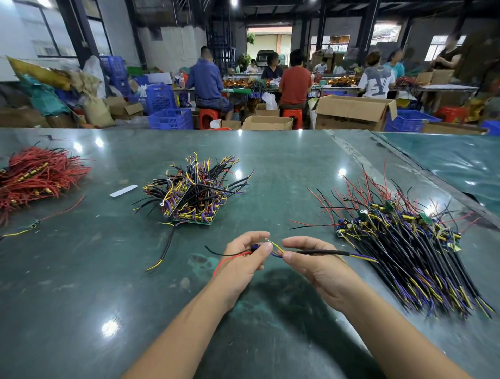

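Both hands hold one harness (pixel 273 250) above table (pixel 81 284): left hand (pixel 244 259) pinches board end, right hand (pixel 311 266) pinches black sleeve. Step: likely inspecting or straightening wires. Next: probably lay on right pile (pixel 411 251), keeping ends aligned.

Overhead lamps (pixel 234 2) are scattering glare across the table (pixel 270 167) around my grip, and my left hand (pixel 243 261) and right hand (pixel 316 267) are casting a soft shadow beneath.

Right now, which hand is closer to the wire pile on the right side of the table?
Right. The right hand is just left of the pile, pinching a wire; the left hand pinches the same wire farther left.
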### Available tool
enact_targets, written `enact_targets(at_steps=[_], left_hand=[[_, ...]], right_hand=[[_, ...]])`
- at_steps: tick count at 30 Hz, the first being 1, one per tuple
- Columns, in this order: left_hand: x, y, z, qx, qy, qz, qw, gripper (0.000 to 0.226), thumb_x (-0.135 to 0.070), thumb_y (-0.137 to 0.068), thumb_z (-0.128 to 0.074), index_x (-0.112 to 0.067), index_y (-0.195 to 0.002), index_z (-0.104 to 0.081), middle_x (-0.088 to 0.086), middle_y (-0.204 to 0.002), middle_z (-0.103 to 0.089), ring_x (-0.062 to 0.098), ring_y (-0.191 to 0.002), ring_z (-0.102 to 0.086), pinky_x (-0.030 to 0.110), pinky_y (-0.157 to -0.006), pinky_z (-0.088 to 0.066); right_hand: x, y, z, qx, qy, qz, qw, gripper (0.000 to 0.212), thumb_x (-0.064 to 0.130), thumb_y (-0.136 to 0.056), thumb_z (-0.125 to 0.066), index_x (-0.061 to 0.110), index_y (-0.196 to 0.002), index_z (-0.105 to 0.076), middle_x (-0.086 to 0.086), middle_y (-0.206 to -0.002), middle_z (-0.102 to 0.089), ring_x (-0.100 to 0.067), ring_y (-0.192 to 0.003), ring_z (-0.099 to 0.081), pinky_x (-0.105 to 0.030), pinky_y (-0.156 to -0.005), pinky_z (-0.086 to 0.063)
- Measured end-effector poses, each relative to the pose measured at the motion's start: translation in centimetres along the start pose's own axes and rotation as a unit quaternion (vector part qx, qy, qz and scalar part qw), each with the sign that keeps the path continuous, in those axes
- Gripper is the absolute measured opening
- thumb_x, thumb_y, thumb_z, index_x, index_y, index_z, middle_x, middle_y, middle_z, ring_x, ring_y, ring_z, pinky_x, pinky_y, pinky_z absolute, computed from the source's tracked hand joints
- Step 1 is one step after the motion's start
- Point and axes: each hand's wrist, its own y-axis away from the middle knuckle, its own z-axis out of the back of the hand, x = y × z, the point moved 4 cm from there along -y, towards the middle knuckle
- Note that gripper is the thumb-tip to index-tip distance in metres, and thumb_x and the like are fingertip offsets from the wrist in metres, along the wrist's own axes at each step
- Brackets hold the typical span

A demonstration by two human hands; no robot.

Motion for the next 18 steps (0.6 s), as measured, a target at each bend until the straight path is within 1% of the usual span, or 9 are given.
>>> enact_targets(at_steps=[1,3,5,7,10,12,14,16,18], left_hand=[[0.1,0.0,0.0,0.002,0.001,0.001,1.000,0.014,-0.006,-0.090,-0.059,-0.015,-0.099,-0.066,-0.002,-0.077,-0.063,0.005,-0.061,-0.052,0.017,-0.061,-0.047],[0.2,0.0,0.0,0.007,0.003,0.007,1.000,0.009,-0.007,-0.090,-0.059,-0.013,-0.091,-0.066,-0.001,-0.072,-0.061,0.006,-0.061,-0.054,0.018,-0.062,-0.049],[0.3,-0.1,0.1,0.005,0.006,0.012,1.000,0.009,-0.007,-0.090,-0.060,-0.012,-0.085,-0.066,0.000,-0.069,-0.060,0.006,-0.061,-0.056,0.018,-0.064,-0.050],[0.4,-0.2,0.2,0.005,0.007,0.013,1.000,0.009,-0.006,-0.089,-0.061,-0.011,-0.084,-0.067,-0.001,-0.068,-0.062,0.006,-0.062,-0.058,0.018,-0.065,-0.051],[0.6,-0.3,0.4,-0.002,0.006,0.022,1.000,0.010,-0.005,-0.088,-0.062,-0.012,-0.084,-0.068,-0.001,-0.067,-0.063,0.006,-0.061,-0.059,0.019,-0.064,-0.052],[0.6,-0.4,0.5,-0.013,0.012,0.027,0.999,0.010,-0.004,-0.088,-0.062,-0.011,-0.084,-0.068,-0.001,-0.066,-0.064,0.006,-0.059,-0.060,0.019,-0.062,-0.052],[0.4,-0.5,0.4,-0.021,0.036,0.036,0.998,0.011,-0.003,-0.088,-0.061,-0.011,-0.082,-0.067,0.000,-0.065,-0.065,0.006,-0.057,-0.060,0.018,-0.059,-0.052],[0.2,-0.5,0.2,-0.015,0.108,0.055,0.993,0.012,-0.001,-0.088,-0.060,-0.009,-0.081,-0.066,0.002,-0.066,-0.065,0.006,-0.055,-0.060,0.017,-0.057,-0.052],[-0.1,-0.6,-0.1,-0.002,0.194,0.075,0.978,0.009,-0.001,-0.085,-0.060,-0.007,-0.081,-0.065,0.003,-0.066,-0.066,0.006,-0.053,-0.060,0.018,-0.055,-0.052]], right_hand=[[-0.1,0.0,0.0,-0.003,-0.002,-0.007,1.000,0.022,-0.009,-0.075,-0.069,0.011,-0.082,-0.074,-0.012,-0.079,-0.068,-0.020,-0.079,-0.061,-0.025,-0.078,-0.050],[-0.1,0.0,0.0,-0.018,-0.014,-0.018,1.000,0.020,-0.010,-0.076,-0.068,0.008,-0.083,-0.072,-0.013,-0.079,-0.069,-0.021,-0.078,-0.064,-0.020,-0.071,-0.054],[-0.1,0.1,-0.1,-0.024,-0.037,-0.038,0.998,0.013,-0.010,-0.078,-0.067,0.003,-0.081,-0.070,-0.014,-0.075,-0.070,-0.021,-0.072,-0.068,-0.019,-0.064,-0.055],[-0.2,0.1,-0.2,-0.017,-0.053,-0.060,0.997,0.009,-0.008,-0.080,-0.065,0.000,-0.082,-0.068,-0.013,-0.072,-0.070,-0.019,-0.066,-0.070,-0.018,-0.058,-0.055],[-0.1,0.1,-0.3,-0.020,-0.099,-0.061,0.993,0.013,-0.013,-0.080,-0.061,-0.002,-0.077,-0.068,-0.015,-0.072,-0.070,-0.022,-0.066,-0.071,-0.018,-0.057,-0.055],[0.0,0.1,-0.4,-0.021,-0.114,-0.041,0.992,0.018,-0.015,-0.078,-0.061,-0.001,-0.071,-0.069,-0.016,-0.072,-0.070,-0.025,-0.068,-0.072,-0.019,-0.059,-0.055],[0.3,0.2,-0.7,-0.016,-0.113,-0.005,0.993,0.016,-0.012,-0.071,-0.066,0.003,-0.066,-0.072,-0.016,-0.072,-0.070,-0.025,-0.069,-0.072,-0.019,-0.062,-0.055],[0.7,0.3,-1.1,-0.003,-0.111,0.051,0.992,0.010,-0.002,-0.062,-0.071,0.007,-0.067,-0.073,-0.016,-0.073,-0.071,-0.023,-0.070,-0.072,-0.020,-0.065,-0.055],[1.0,0.5,-1.5,0.008,-0.109,0.099,0.989,0.011,0.004,-0.059,-0.073,0.009,-0.069,-0.073,-0.014,-0.073,-0.071,-0.020,-0.071,-0.071,-0.020,-0.068,-0.054]])
